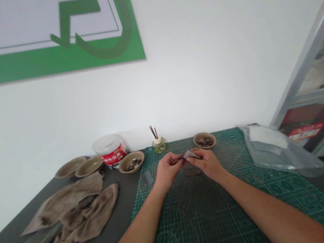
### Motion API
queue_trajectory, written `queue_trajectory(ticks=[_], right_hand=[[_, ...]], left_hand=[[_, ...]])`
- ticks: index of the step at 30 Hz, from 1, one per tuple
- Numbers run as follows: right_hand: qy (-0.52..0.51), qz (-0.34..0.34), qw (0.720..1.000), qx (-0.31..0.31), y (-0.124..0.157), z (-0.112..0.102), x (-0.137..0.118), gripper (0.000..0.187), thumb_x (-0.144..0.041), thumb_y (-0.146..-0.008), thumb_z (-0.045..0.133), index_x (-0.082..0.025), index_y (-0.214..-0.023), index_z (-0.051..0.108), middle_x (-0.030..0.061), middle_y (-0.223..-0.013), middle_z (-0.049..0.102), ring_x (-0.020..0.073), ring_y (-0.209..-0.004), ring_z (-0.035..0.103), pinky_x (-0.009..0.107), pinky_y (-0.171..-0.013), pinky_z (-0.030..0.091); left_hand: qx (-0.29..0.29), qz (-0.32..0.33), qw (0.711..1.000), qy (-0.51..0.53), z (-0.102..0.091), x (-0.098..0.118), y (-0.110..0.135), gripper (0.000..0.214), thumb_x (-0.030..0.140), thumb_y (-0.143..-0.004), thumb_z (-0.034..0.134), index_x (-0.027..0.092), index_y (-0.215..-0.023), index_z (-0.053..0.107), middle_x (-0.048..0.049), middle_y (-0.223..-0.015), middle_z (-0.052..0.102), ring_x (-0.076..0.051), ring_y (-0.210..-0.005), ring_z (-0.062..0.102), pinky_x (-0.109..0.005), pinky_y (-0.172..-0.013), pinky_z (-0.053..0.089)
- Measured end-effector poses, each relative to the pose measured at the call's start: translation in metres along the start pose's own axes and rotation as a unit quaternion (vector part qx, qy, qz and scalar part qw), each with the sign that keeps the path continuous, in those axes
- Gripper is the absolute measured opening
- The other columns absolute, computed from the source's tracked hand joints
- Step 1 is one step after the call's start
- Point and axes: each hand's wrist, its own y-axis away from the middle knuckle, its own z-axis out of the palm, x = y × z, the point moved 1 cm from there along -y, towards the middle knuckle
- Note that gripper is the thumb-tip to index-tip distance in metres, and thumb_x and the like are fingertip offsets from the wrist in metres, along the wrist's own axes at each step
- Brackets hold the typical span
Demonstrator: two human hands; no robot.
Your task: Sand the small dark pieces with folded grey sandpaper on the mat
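Over the far part of the green cutting mat [214, 214], both my hands meet around a small grey folded piece [192, 155], perhaps sandpaper. My right hand [207, 163] pinches that piece from the right. My left hand [168, 167] is closed on a small dark object at the piece's left end; I cannot make out what it is. A faint round outline [192, 170] lies on the mat just under the hands. A small grey square [147, 177] lies on the mat's left edge.
Along the wall stand two empty tan bowls [80, 166], a white tub with a red label [110, 151], a bowl of dark bits [131, 163], a reed diffuser bottle [158, 144] and another bowl of dark bits [204, 140]. Stained cloths [73, 211] lie left. Plastic bag [279, 149] right.
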Motion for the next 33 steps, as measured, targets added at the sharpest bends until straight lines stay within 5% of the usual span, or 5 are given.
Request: queue_trajectory(ticks=[6,13,18,33], right_hand=[[0.006,-0.010,1.000,0.002,0.001,0.000,-0.003,0.016,-0.028,-0.081,0.067,-0.021,-0.094,0.074,0.0048,-0.098,0.070,0.0196,-0.094,0.064,0.032,-0.086,0.048],[0.021,-0.013,1.000,-0.009,-0.001,-0.003,-0.002,0.015,-0.025,-0.082,0.066,-0.022,-0.094,0.074,0.0042,-0.099,0.069,0.0186,-0.094,0.063,0.031,-0.086,0.047],[0.040,-0.020,0.999,-0.015,-0.002,-0.005,-0.003,0.013,-0.025,-0.083,0.065,-0.022,-0.093,0.073,0.0035,-0.097,0.068,0.0173,-0.092,0.062,0.030,-0.085,0.046],[0.057,-0.031,0.997,-0.051,-0.004,-0.008,-0.001,0.014,-0.026,-0.085,0.064,-0.023,-0.094,0.074,0.0041,-0.099,0.065,0.0172,-0.093,0.060,0.031,-0.086,0.046]], left_hand=[[-0.034,0.007,0.999,-0.014,0.000,-0.001,0.001,0.022,0.021,-0.068,0.077,0.015,-0.080,0.060,-0.0020,-0.079,0.069,-0.013,-0.073,0.063,-0.025,-0.070,0.049],[-0.002,-0.002,1.000,-0.028,0.003,0.008,0.002,0.033,0.020,-0.062,0.081,0.015,-0.090,0.065,-0.0032,-0.079,0.071,-0.014,-0.072,0.065,-0.026,-0.071,0.051],[0.027,-0.020,0.998,-0.044,0.004,0.012,0.003,0.030,0.020,-0.060,0.081,0.015,-0.087,0.069,-0.0029,-0.078,0.072,-0.014,-0.069,0.065,-0.024,-0.068,0.051],[-0.007,-0.035,0.998,-0.050,0.001,0.010,0.000,0.025,0.018,-0.063,0.078,0.016,-0.087,0.072,-0.0031,-0.082,0.074,-0.015,-0.074,0.066,-0.025,-0.071,0.050]])
